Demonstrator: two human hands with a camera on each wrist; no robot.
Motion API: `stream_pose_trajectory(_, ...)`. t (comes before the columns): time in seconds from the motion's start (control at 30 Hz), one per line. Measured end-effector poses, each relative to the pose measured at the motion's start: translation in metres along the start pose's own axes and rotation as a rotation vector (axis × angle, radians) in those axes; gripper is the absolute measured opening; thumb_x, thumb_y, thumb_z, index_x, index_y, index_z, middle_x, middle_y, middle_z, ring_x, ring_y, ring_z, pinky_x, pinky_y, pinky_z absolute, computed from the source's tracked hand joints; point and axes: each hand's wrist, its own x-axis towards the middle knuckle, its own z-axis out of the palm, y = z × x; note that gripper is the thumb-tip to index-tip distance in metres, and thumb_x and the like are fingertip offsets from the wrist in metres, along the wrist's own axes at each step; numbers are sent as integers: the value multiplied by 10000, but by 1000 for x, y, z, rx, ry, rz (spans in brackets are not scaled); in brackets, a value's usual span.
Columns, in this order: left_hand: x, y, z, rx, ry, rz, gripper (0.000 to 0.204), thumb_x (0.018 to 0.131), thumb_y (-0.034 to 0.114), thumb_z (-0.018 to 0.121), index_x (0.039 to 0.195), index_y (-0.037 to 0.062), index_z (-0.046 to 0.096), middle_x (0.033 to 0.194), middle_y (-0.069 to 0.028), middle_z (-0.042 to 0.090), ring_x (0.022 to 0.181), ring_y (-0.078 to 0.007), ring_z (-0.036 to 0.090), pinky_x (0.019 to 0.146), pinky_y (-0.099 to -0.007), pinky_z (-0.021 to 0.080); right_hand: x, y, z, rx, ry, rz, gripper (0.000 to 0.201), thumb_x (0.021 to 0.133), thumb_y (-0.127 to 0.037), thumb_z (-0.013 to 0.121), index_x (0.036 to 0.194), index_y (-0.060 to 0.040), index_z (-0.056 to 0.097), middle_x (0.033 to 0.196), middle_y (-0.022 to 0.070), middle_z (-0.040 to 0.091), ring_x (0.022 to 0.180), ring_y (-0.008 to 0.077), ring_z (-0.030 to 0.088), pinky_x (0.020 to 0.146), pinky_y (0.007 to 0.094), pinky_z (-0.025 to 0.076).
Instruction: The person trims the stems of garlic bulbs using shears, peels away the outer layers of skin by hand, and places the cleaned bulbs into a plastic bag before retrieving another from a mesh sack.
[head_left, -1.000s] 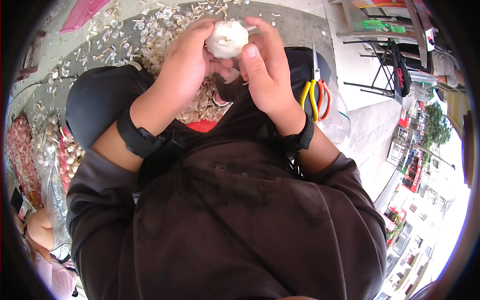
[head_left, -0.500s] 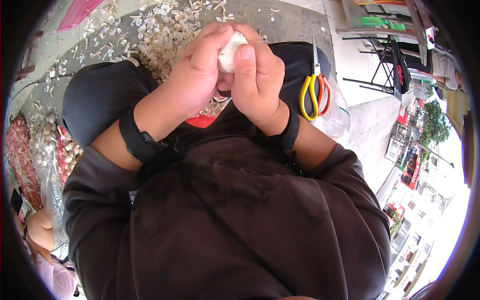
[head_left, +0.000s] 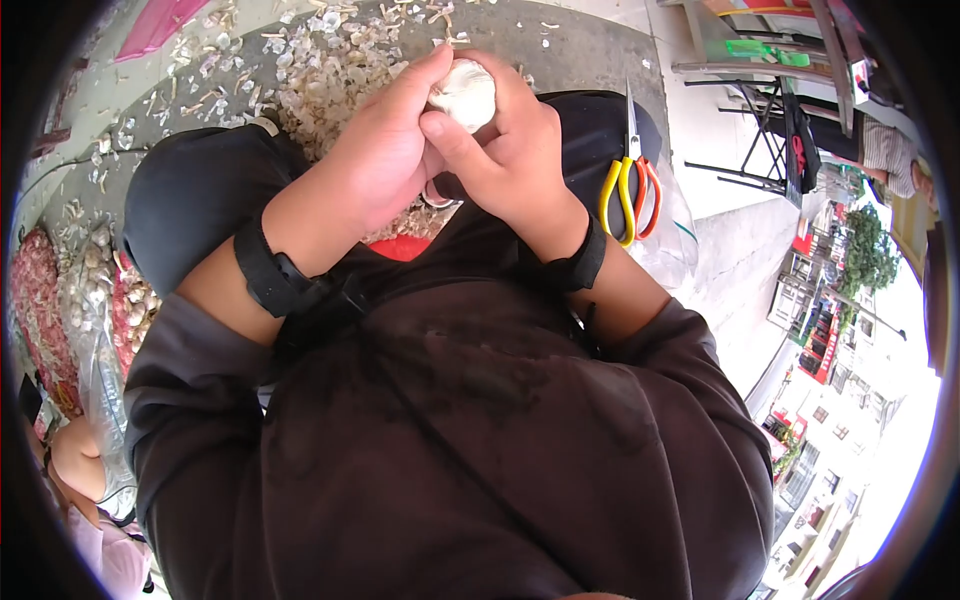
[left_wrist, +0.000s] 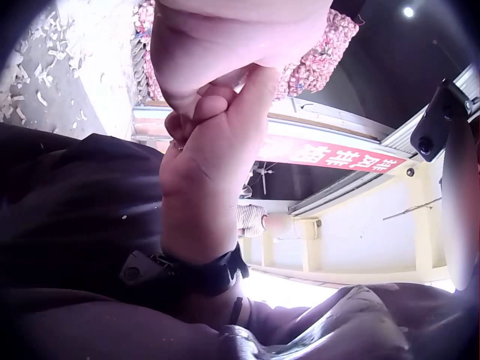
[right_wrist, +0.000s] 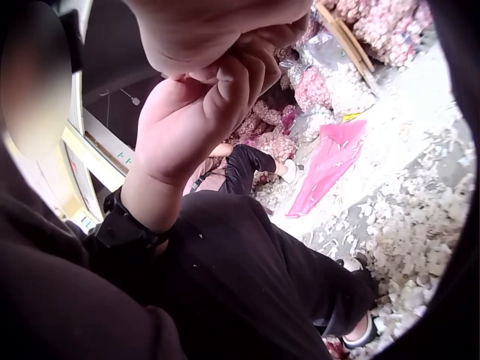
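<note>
Both hands cup a white garlic bulb [head_left: 466,96] above the lap. At its left side the left hand [head_left: 385,145] holds it, thumb along the edge. From the right, the right hand [head_left: 505,150] curls its fingers round the bulb, its thumb lying below it and reaching toward the left palm. The left wrist view shows the right hand [left_wrist: 210,165] with bent fingers against the left hand [left_wrist: 232,37]. In the right wrist view the left hand [right_wrist: 180,124] has curled fingers beneath the right hand [right_wrist: 217,30]. The bulb is hidden in both wrist views.
Scissors [head_left: 632,195] with yellow and orange handles lie at the right thigh. Garlic skins [head_left: 330,90] cover the ground ahead. Bags of garlic [head_left: 95,280] stand at the left, a pink sheet [head_left: 160,25] lies at upper left, and a folding frame [head_left: 760,150] stands at the right.
The hands have closed in around the bulb and come lower than a second ago. Since half a second ago, the right thumb has slid down and left off the bulb's front, baring more of it.
</note>
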Motion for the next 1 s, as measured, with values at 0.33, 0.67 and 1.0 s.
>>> stream_pose_trajectory(0.33,5,3,-23,-43,-268,-131,367,990,442,439,997,115,604,850,7,627,735,-105,584,590,-270,455,-8,9,5,117,73,-142,343,951,-240,586,1147,42,596,828,136,676,686,231,678,623,293,527)
stream_pose_trajectory(0.67,11,6,-12,145,140,187,256,987,282,469,1040,78,615,878,-8,618,770,-120,584,660,-281,470,8,-14,-11,-604,189,-369,475,822,-17,568,1296,-42,560,1179,178,599,977,287,608,839,343,488)
stream_pose_trajectory(1.0,3,14,-21,37,-63,-75,327,1003,340,495,1091,44,604,991,-62,642,898,-190,635,780,-327,520,-14,-11,-22,-198,31,-372,533,765,-86,722,1273,-33,569,1170,152,622,957,326,619,849,394,505)
